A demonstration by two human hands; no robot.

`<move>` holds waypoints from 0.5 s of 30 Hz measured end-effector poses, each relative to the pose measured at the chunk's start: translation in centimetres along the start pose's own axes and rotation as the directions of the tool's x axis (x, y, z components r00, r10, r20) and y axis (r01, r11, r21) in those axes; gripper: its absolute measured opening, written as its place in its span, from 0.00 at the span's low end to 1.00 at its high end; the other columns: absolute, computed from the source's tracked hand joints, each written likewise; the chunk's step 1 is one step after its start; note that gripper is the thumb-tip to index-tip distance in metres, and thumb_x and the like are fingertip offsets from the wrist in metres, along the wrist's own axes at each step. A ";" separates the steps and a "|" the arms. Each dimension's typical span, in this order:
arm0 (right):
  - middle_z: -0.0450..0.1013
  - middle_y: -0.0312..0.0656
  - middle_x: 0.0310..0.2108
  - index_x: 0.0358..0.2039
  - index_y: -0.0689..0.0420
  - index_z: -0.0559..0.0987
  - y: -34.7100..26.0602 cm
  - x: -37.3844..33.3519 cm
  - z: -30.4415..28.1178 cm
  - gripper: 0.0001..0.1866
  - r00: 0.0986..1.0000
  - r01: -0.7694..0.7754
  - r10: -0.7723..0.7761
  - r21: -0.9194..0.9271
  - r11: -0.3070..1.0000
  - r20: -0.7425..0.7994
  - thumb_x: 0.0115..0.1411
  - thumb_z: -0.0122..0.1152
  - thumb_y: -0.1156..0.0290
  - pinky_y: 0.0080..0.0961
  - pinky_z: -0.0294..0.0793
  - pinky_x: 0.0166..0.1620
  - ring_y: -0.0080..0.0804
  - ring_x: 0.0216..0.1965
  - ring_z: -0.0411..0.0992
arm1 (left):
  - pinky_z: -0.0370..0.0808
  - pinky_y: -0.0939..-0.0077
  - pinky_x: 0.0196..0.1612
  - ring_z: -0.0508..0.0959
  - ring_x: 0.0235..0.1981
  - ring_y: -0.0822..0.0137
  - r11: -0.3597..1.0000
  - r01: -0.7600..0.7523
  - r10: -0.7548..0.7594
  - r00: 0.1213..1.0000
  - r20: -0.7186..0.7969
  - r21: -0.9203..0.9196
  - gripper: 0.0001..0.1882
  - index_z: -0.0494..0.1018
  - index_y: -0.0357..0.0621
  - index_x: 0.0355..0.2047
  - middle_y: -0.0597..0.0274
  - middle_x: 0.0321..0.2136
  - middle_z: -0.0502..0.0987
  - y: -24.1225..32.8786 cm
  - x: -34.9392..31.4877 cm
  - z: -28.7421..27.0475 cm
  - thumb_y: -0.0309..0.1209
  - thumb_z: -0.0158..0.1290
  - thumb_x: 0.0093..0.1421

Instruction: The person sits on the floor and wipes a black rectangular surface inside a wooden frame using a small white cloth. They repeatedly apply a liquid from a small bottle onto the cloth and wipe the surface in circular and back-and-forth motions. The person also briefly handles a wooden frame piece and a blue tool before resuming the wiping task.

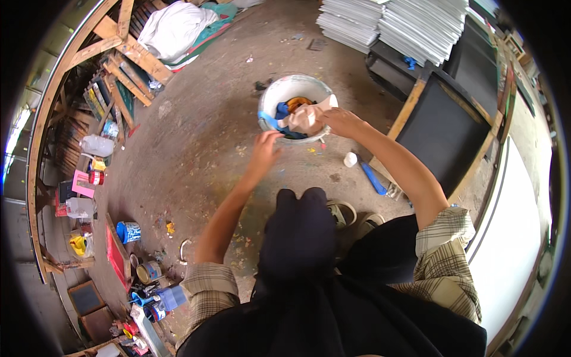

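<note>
A white bucket point(275, 92) stands on the floor in front of me. Crumpled coloured material lies inside it, with an orange-brown piece point(298, 102) and a dark blue piece point(282, 109) showing. My right hand point(343, 122) is at the bucket's right rim, its fingers closed on a pale beige crumpled sheet point(305, 120); whether this is cloth or paper I cannot tell. At the near left rim is my left hand point(266, 152), fingers apart and holding nothing I can see. A bright blue strip point(269, 119) hangs over the rim just beyond those fingertips.
Right of the bucket lie a small white cylinder point(350, 159) and a long blue object point(373, 178). A wood-framed dark panel point(449, 128) and stacked white sheets point(419, 27) stand farther right. Paint tins point(148, 272) and a blue-and-white bucket point(128, 232) line the left.
</note>
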State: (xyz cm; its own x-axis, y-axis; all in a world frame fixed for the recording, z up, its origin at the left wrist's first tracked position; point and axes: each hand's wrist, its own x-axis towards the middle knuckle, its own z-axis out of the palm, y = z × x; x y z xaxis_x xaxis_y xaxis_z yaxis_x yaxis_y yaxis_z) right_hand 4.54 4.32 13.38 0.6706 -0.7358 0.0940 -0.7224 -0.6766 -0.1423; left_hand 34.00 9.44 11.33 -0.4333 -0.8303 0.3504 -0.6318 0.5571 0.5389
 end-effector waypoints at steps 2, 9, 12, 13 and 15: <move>0.73 0.41 0.35 0.44 0.55 0.74 1.0 -0.2 3.0 0.22 0.993 -0.118 0.119 -0.101 0.988 0.003 0.45 0.63 0.75 0.32 0.74 0.45 0.38 0.42 0.72 | 0.61 0.59 0.58 0.66 0.53 0.56 0.994 -0.107 0.105 0.994 0.036 0.039 0.19 0.72 0.45 0.44 0.59 0.48 0.69 0.6 2.0 1.0 0.29 0.59 0.49; 0.71 0.39 0.31 0.34 0.57 0.73 -0.1 -0.5 3.3 0.10 0.980 0.147 -0.161 -0.120 0.982 -0.115 0.49 0.58 0.74 0.27 0.75 0.44 0.34 0.40 0.72 | 0.58 0.59 0.60 0.69 0.51 0.60 0.946 -0.178 0.094 0.950 0.297 0.271 0.16 0.72 0.47 0.41 0.63 0.40 0.73 -3.9 1.9 2.7 0.32 0.59 0.50; 0.71 0.40 0.34 0.32 0.56 0.73 0.4 -2.2 1.6 0.10 0.993 0.118 -0.118 0.056 0.991 0.002 0.47 0.62 0.72 0.28 0.73 0.47 0.36 0.43 0.71 | 0.62 0.63 0.56 0.71 0.48 0.61 0.948 -0.268 0.216 0.937 0.274 0.169 0.14 0.73 0.49 0.39 0.65 0.37 0.74 -3.1 1.5 3.6 0.35 0.58 0.52; 0.71 0.41 0.35 0.34 0.57 0.73 0.2 -2.7 1.4 0.11 0.991 0.128 -0.130 0.097 0.987 0.024 0.48 0.61 0.72 0.29 0.73 0.47 0.37 0.43 0.71 | 0.63 0.64 0.55 0.71 0.48 0.61 0.951 -0.282 0.235 0.927 0.291 0.130 0.14 0.73 0.50 0.39 0.65 0.37 0.74 -2.7 1.0 3.7 0.36 0.58 0.52; 0.72 0.41 0.37 0.37 0.58 0.74 0.5 -3.3 0.4 0.12 0.988 0.137 -0.146 0.149 0.979 0.047 0.50 0.61 0.72 0.30 0.72 0.48 0.39 0.44 0.70 | 0.66 0.65 0.52 0.71 0.47 0.60 0.960 -0.273 0.241 0.923 0.301 0.068 0.13 0.74 0.50 0.38 0.64 0.37 0.74 -2.5 0.6 4.0 0.38 0.57 0.53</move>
State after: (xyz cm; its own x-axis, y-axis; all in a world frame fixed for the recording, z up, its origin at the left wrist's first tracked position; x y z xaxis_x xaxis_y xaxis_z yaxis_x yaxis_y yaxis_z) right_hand 2.03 6.46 12.62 0.7759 -0.6273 0.0677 -0.5902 -0.7595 -0.2736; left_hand 32.74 7.65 7.14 -0.7458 -0.6279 0.2225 -0.5318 0.7623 0.3690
